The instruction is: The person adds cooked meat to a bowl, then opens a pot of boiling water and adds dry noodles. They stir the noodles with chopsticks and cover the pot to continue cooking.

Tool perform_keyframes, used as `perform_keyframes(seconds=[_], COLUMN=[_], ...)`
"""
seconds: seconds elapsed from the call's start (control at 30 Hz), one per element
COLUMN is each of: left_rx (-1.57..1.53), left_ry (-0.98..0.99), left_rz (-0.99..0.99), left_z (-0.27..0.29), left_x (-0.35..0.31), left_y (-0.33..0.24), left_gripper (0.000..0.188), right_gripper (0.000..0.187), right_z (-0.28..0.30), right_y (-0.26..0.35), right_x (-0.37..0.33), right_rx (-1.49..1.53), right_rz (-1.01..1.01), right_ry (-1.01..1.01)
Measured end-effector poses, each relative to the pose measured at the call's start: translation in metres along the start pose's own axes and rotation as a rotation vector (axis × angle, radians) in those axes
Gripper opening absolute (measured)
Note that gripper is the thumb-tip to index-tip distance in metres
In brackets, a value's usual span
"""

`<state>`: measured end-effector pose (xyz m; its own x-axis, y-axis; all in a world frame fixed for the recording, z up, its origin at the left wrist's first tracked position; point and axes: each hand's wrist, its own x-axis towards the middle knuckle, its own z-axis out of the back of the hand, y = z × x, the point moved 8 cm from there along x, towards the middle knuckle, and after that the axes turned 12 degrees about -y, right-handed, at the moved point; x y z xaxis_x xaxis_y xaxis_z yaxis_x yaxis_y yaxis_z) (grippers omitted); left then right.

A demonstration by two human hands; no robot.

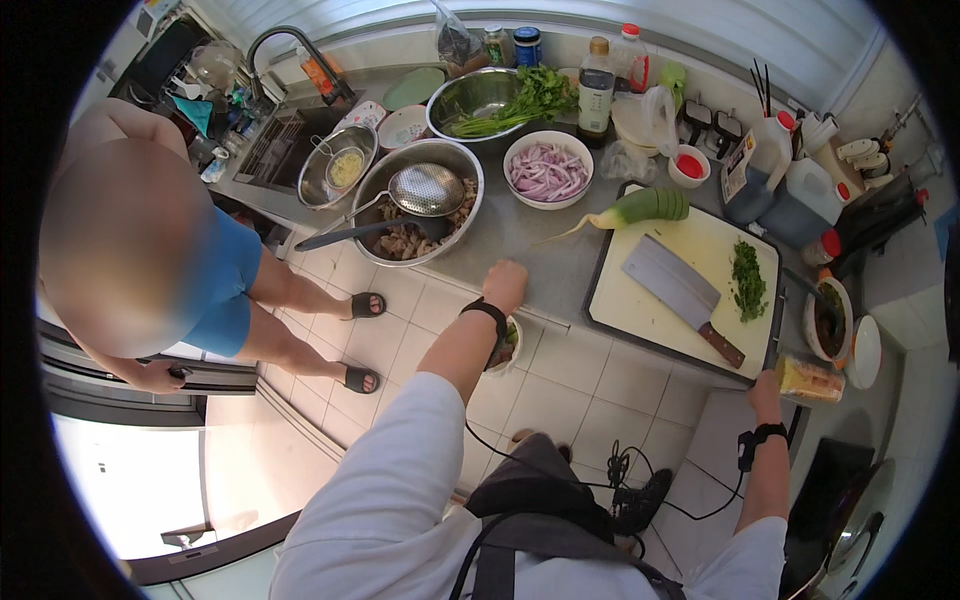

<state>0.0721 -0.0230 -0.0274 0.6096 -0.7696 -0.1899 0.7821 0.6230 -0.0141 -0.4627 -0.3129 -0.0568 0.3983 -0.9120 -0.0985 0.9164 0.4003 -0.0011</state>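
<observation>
My left hand [506, 284], a band on its wrist, is curled into a loose fist at the counter's front edge, and nothing shows in it. Close to the front right corner of the cutting board [610, 290] is my right hand [765, 393], its fingers mostly hidden; whether it grips the board's edge I cannot tell. On the board lie a cleaver [672, 280] with a wooden handle, a heap of chopped green herbs [747, 282] and a partly sliced green radish [640, 209]. A yellowish plastic-wrapped package [811, 380] is beside my right hand.
Left of the board stand a bowl of sliced purple onion [548, 170] and a steel bowl of meat [420, 238] with a strainer [426, 190]. Leafy greens [525, 100] fill another bowl. Bottles [597, 90] line the back. A person [225, 280] stands at left; a cable [510, 458] hangs near my legs.
</observation>
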Motion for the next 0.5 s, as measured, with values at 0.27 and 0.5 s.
perform_keyframes(seconds=[0.27, 0.5], left_rx=[0.015, 0.065], left_ry=[0.061, 0.089], left_rz=[-0.057, -0.036], left_z=[-0.007, -0.011], left_x=[0.006, 0.004], left_y=[-0.002, -0.001], left_gripper=[0.035, 0.036], right_gripper=[0.014, 0.014], right_z=[-0.013, -0.004], right_y=[-0.009, -0.005], right_x=[0.006, 0.001], right_rx=[-0.08, 0.012], right_rz=[0.035, -0.011], right_ry=[0.071, 0.008])
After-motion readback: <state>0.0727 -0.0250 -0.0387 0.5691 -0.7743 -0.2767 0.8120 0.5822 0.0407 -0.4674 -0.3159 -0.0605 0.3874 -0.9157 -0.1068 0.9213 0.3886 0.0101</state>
